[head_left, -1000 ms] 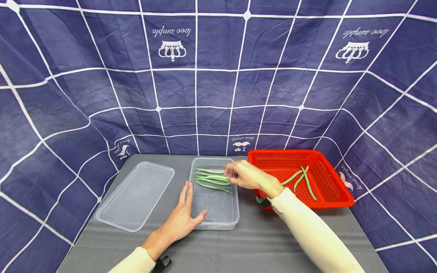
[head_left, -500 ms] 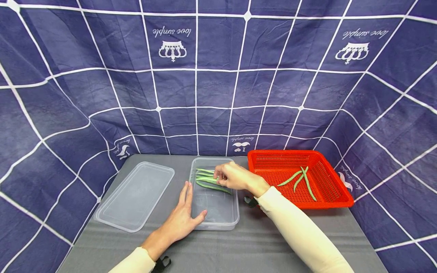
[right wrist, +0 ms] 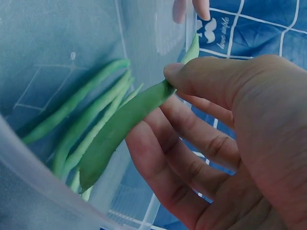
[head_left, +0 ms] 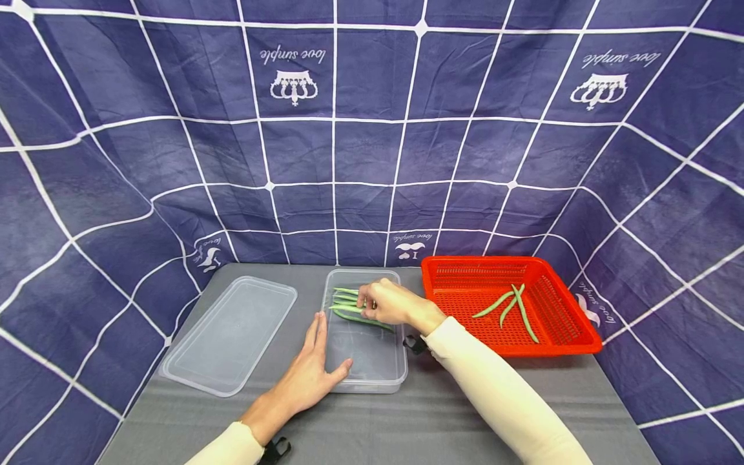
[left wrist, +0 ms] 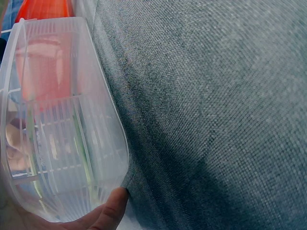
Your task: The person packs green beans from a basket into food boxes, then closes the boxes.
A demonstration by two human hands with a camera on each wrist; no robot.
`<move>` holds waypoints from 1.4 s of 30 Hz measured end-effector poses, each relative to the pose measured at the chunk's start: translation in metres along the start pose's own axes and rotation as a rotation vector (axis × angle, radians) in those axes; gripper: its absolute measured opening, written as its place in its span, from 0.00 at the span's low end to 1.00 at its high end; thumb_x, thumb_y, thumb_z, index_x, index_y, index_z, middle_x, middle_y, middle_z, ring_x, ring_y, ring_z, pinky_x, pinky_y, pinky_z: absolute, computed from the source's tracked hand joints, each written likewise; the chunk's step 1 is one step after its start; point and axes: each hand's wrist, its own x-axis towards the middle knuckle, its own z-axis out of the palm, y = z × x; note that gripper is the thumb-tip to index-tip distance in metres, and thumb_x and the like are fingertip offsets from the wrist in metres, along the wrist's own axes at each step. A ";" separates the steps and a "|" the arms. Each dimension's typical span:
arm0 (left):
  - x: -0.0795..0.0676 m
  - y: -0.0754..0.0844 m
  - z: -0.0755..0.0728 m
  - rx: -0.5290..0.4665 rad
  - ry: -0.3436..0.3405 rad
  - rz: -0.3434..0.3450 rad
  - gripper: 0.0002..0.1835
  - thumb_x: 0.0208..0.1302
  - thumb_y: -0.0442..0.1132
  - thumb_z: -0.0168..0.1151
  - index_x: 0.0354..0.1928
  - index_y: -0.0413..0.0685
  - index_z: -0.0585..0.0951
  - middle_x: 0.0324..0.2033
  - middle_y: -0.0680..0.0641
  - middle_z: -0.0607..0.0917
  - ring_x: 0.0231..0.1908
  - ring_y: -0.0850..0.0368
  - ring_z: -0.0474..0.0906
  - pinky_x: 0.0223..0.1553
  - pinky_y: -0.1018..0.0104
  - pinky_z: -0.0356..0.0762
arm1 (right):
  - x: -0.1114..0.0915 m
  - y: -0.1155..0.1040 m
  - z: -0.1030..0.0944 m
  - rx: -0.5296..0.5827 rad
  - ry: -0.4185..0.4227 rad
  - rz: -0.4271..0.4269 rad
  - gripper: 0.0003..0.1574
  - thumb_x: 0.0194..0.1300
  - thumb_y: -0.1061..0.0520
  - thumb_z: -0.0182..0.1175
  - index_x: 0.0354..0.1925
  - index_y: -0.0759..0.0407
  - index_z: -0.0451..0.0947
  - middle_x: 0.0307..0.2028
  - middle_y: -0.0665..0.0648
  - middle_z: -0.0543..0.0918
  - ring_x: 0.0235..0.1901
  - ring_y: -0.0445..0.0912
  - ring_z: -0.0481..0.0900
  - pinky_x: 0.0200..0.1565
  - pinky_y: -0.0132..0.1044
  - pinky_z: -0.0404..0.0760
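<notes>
A clear plastic food container [head_left: 366, 358] stands mid-table with several green beans [right wrist: 72, 110] lying side by side toward its far end. My right hand [head_left: 388, 302] is over these beans and pinches one green bean [right wrist: 120, 125] between thumb and fingers. In the right wrist view that bean slants above the others; whether it touches them I cannot tell. My left hand [head_left: 309, 373] rests against the container's left side, fingers extended along the wall. The left wrist view shows a fingertip [left wrist: 115, 203] at the container's lower edge.
A red slotted basket [head_left: 566, 323] at the right holds a few green beans [head_left: 525, 314]. To the left, a clear lid [head_left: 235, 336] lies flat on the grey tablecloth [head_left: 360, 429]. A blue gridded curtain [head_left: 372, 148] surrounds the back and sides.
My right hand has moved left and slightly farther over the container, carrying the pinched green bean with it. The left hand, lid and basket stay put.
</notes>
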 end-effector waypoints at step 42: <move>-0.001 0.000 0.002 0.004 0.018 0.025 0.64 0.79 0.58 0.73 0.94 0.28 0.46 0.93 0.25 0.49 0.90 0.25 0.59 0.85 0.34 0.70 | -0.034 0.011 -0.030 -0.024 0.034 0.090 0.07 0.78 0.56 0.77 0.52 0.49 0.93 0.36 0.43 0.95 0.38 0.37 0.90 0.47 0.46 0.91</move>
